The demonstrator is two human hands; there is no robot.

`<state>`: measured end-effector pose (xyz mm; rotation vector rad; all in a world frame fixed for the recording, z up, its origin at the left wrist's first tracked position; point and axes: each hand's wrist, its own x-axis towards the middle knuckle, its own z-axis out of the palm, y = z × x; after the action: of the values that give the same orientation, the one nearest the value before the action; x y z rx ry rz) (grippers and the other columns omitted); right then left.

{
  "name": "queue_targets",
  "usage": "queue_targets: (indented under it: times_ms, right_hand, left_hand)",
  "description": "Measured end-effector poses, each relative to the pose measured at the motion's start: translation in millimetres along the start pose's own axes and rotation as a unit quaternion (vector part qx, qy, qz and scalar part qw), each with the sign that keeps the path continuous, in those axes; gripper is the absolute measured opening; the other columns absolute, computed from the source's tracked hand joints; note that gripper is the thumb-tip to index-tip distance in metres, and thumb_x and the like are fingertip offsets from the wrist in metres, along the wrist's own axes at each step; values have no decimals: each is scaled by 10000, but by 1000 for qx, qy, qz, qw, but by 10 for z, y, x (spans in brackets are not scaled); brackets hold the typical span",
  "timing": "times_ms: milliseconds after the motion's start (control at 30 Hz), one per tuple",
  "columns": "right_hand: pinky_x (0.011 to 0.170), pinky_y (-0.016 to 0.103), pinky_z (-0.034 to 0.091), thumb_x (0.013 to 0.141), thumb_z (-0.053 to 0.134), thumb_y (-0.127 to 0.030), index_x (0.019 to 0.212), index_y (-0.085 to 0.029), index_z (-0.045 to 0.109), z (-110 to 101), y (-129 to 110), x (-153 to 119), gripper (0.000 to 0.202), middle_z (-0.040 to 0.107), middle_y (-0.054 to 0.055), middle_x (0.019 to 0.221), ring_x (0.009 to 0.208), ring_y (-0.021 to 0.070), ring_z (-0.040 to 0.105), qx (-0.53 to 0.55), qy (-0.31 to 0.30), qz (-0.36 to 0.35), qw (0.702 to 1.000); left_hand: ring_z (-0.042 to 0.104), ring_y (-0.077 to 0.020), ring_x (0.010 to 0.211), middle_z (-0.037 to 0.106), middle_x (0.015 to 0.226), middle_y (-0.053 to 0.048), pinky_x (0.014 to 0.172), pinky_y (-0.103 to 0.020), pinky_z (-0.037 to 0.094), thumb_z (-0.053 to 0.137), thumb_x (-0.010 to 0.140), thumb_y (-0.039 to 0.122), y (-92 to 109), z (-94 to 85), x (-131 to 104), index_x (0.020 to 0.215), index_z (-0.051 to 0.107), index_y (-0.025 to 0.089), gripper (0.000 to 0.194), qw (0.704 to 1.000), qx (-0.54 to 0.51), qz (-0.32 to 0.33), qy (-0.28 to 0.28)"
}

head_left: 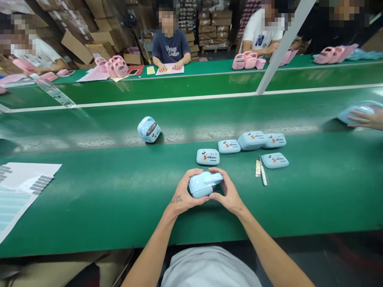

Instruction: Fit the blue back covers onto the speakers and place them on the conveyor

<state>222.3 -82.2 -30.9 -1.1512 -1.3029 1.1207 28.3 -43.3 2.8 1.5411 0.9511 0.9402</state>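
A glossy light-blue plastic case (201, 184) is held between both hands just above the green table. My left hand (184, 193) wraps its left side, and my right hand (229, 193) grips the right end by a protruding part. Just beyond them lies a light-blue Mickey-printed piece (208, 157). Farther right are a similar piece (229, 146), a thicker one (252, 140) and another (275, 140). Nearer me on the right, a printed piece (275, 160) lies beside a white-handled tool (263, 175) and a small strip (257, 168).
A blue case (149, 130) rests on the belt (98, 131) behind the table. Printed sheets (20, 191) lie at left. Another person's hand (366, 118) touches a blue item at far right. Across, people sit by pink cases (250, 60). A white post (281, 48) stands at right.
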Motion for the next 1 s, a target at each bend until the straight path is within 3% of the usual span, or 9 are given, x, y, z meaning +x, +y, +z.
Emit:
queue_targets:
  times_ms: [133,267,433,1000]
  right_hand:
    - [1151,506,373,724,855,-425,1295,-277,559,52,-129,-28,660,560,107,1404,1333,332,512,-76,28,-37,996]
    - [1028,459,468,722,849,-400,1171,-281,594,48,-209,-34,530,611,78,1228,1179,305,589,-75,32,-18,997]
    - [960,428,487,725,836,-396,1128,-280,584,67,-213,-41,489,609,62,1156,1110,290,594,-59,52,-6,997]
    - [947,408,478,741,818,-402,1115,-274,578,83,-184,-18,463,598,52,1146,1084,268,588,-27,69,5,997]
  left_hand:
    - [621,-299,1146,630,1286,-91,1006,-424,483,911,591,282,65,50,-68,1266,592,243,747,998,49,-36,-1]
    - [638,-288,1102,655,1266,-80,975,-414,487,849,615,227,109,116,-98,1265,586,240,702,995,81,-54,21]
    - [653,-278,1083,674,1244,-72,944,-399,495,823,610,216,116,152,-94,1231,593,236,662,993,96,-51,38]
    - [655,-252,1028,667,1220,-71,888,-357,514,818,637,230,105,167,-46,1237,579,231,646,996,72,-54,25]
